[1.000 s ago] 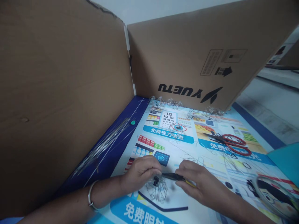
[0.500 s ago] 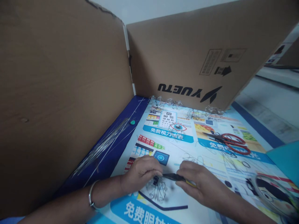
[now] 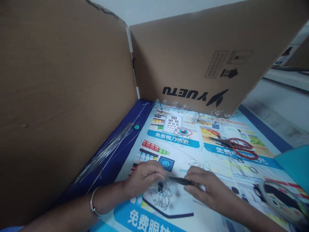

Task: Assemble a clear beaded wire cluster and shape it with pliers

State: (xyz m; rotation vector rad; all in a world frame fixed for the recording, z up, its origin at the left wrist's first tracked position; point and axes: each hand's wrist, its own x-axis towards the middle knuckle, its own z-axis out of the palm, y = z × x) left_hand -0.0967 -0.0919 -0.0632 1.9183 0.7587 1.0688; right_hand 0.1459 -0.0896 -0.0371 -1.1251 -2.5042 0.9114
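Quick read of where you're at, judging only by how stuff lies rn.

Your left hand [image 3: 145, 178] is curled up, thumb and fingertips pinched on the top edge of the small rounded wire cage [image 3: 160, 195] of thin silver strands w/ a black bead in its middle. The cage sits on the printed poster mat [image 3: 183, 151], right under that hand and just left of your other one. Your right hand [image 3: 207, 190] is closed round the handle of a slim dark pointed tool [image 3: 181, 181] w/ a bit of yellow at the grip. The tip points at your left fingertips, just above the bead. Can't tell if the tip actually has a strand in it, too small.

Progress, imo: the cage already has its round shape and the bead is seated, so the piece is well along but not done, since you've got both hands on it and the tool is up at the top strands. A row of little tangled silver wire pieces [image 3: 173, 104] lies along the foot of the brown cardboard wall [image 3: 193, 58] at the back. They look like the same kind of thing, prob finished ones, tho they're too tiny to be sure. The bundle of straight silver wires [image 3: 106, 153] on the blue strip to your left is big, so plenty of stock is unused.

Red-handled scissors [image 3: 238, 149] lie well off to the right, untouched.
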